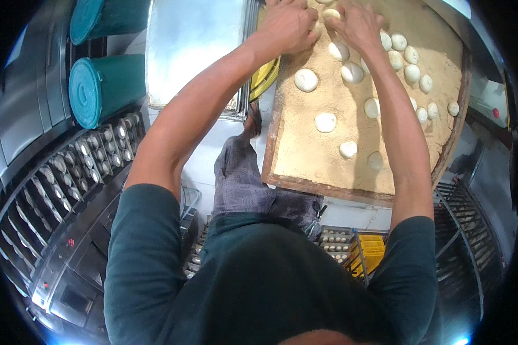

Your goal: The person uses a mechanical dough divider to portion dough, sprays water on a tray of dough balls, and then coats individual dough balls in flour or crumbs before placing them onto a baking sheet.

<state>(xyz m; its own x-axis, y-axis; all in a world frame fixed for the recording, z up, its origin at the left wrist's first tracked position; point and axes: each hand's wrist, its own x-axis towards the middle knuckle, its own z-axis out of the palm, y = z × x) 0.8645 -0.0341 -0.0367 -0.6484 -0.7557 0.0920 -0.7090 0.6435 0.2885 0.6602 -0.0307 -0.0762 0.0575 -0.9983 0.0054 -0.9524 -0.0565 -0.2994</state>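
Note:
Round pale dough balls [326,122] lie scattered over a wooden tray [328,191] spread with tan meal. My left hand [286,27] is at the tray's far left corner, fingers curled, a dough ball [317,29] against its thumb side. Across from it, my right hand [361,26] reaches over the far part of the tray. Its thumb and bent fingers are at another dough ball [330,14]. The fingertips of both hands are partly hidden. Several more dough balls [411,72] sit to the right of my right forearm.
Stacked metal sheet trays [195,54] stand left of the wooden tray, with a yellow rim [265,77] between them. Teal lidded bins [86,92] are at the far left. A rack of filled trays [57,178] runs down the left side. A yellow crate [371,253] sits low on the right.

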